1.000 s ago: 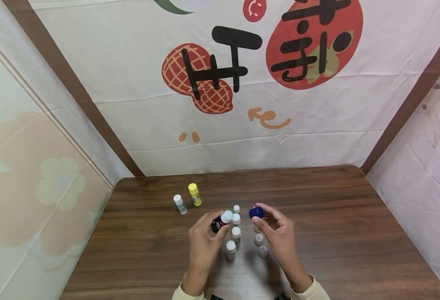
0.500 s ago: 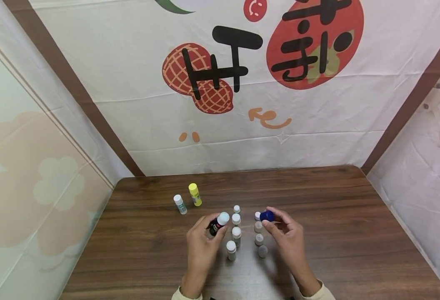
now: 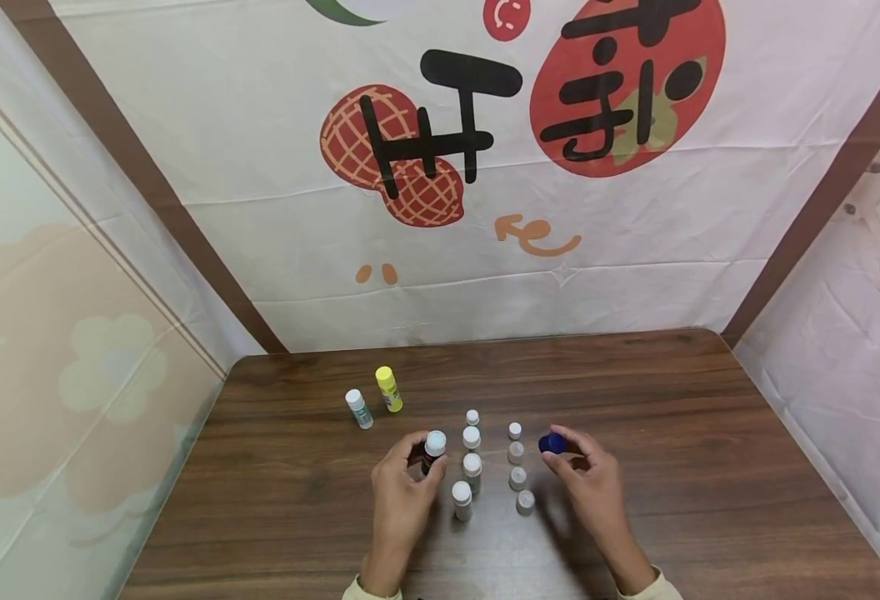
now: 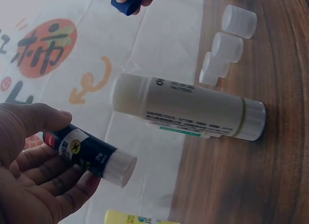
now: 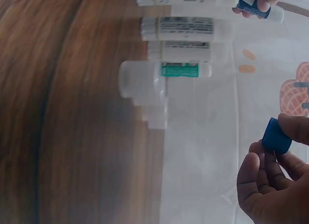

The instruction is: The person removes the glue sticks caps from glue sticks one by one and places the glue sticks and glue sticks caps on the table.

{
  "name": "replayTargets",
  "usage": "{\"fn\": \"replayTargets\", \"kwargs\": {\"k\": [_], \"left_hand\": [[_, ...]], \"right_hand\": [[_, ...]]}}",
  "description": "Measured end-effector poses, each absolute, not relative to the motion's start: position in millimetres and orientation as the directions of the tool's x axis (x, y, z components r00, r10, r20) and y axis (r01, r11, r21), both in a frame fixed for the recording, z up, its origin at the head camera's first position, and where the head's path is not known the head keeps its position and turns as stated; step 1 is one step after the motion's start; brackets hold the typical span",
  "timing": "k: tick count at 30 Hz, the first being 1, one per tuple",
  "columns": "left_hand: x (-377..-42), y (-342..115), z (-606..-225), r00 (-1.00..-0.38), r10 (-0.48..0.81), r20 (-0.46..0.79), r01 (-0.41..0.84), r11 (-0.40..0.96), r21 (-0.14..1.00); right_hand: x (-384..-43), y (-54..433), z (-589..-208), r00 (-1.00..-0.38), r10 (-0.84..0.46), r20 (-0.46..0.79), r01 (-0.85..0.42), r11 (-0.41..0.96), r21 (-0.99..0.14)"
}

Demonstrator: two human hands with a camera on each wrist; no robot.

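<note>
My left hand [image 3: 401, 493] holds a dark blue glue stick [image 4: 89, 150] between thumb and fingers, left of the row. One end of it is white. In the right hand [image 3: 596, 492], thumb and fingers pinch a small blue cap [image 3: 552, 443], well apart from the stick. Between the hands, several white glue sticks [image 3: 472, 471] stand upright in a line running away from me. To their right runs a matching line of translucent white caps [image 3: 517, 478], just left of the right hand. The left wrist view shows one white stick [image 4: 193, 108] close up, without its cap.
Farther back on the left of the brown wooden table [image 3: 297, 500] stand a yellow glue stick [image 3: 389, 389] and a small white-and-green stick [image 3: 360, 409]. A printed cloth wall [image 3: 297, 250] rises behind the table's far edge.
My right hand has moved right and slightly nearer with the blue cap, uncovering the far caps. The left hand has drawn slightly left and turned the glue stick more upright.
</note>
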State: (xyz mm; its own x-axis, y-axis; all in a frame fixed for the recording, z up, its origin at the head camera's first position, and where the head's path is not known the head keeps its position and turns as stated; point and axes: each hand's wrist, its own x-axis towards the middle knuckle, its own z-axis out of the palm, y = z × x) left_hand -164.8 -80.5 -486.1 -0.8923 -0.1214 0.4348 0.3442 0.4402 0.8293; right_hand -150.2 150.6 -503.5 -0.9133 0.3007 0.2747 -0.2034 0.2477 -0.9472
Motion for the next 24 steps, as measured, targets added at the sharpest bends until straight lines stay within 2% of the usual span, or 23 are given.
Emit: {"fn": "replayTargets", "kwargs": {"k": [7, 14, 24], "left_hand": [[-167, -81, -498, -0.921, -0.128, 0.369, 0.295, 0.390, 0.872], [-168, -81, -512, -0.916, -0.162, 0.367, 0.288, 0.371, 0.883], [-171, -78, -529, -0.928, -0.158, 0.337, 0.260, 0.374, 0.890]], "right_hand": [[-148, 156, -516, -0.921, 0.246, 0.303, -0.189, 0.399, -0.897], [-149, 160, -527, -0.956, 0.203, 0.214, -0.070, 0.549, -0.833], [-158, 156, -538, -0.975, 0.131, 0.179, -0.049, 0.661, -0.749]]}}
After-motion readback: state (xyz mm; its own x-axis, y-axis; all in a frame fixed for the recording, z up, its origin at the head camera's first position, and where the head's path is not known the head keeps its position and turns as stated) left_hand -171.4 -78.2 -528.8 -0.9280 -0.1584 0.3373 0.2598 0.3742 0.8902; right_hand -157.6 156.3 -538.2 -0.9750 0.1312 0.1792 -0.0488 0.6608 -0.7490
